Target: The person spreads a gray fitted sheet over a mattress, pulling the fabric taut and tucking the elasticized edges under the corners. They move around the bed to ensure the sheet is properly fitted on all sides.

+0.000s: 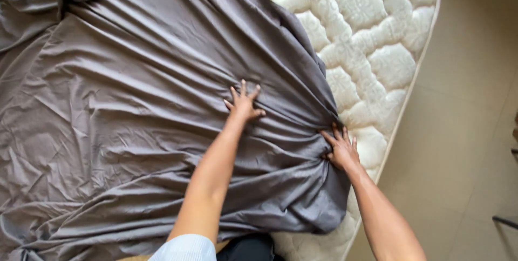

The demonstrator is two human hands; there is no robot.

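Note:
A grey bed sheet, wrinkled and bunched, covers most of a white quilted mattress. My left hand lies flat on the sheet with fingers spread, near the middle of the bed. My right hand rests at the sheet's gathered right edge, where folds converge, its fingers pressing on the fabric beside the bare mattress. Whether its fingers pinch the cloth is unclear. The far right part of the mattress is uncovered.
Beige tiled floor runs along the right side of the bed. A dark object's edge shows at the far right. My light blue sleeve and dark clothing appear at the bottom.

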